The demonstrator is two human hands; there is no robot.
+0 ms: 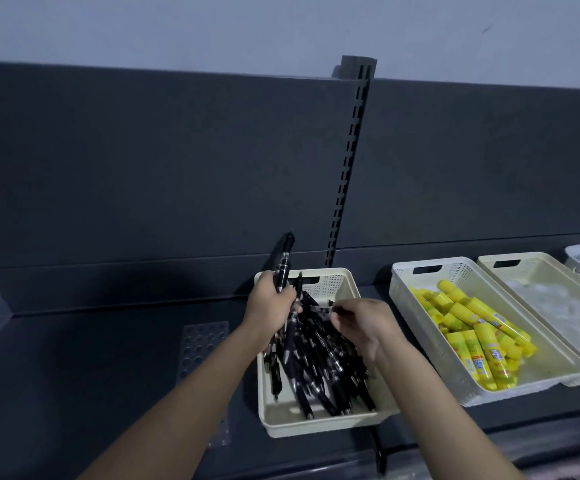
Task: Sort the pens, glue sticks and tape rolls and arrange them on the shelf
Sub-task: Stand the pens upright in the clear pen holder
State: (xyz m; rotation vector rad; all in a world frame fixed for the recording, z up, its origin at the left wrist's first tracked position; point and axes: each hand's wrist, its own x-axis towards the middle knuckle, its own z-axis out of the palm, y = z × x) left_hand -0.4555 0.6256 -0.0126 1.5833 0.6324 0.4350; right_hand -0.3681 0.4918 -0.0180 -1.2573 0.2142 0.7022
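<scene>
Your left hand (270,304) grips a bundle of pens (283,268) upright above the tray (319,422), so they stay aligned. Your right hand (363,323) pinches one pen from the pile (323,362) below, probably to add it. Glue sticks (479,330) lie sorted in the next tray (420,306).

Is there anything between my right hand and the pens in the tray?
Nothing visible is in the way. Your right hand is already over the pile of pens in the tray, fingers at them. Your left hand holds a bunch of pens on the left side of the same pile, clear of the right hand.
</scene>
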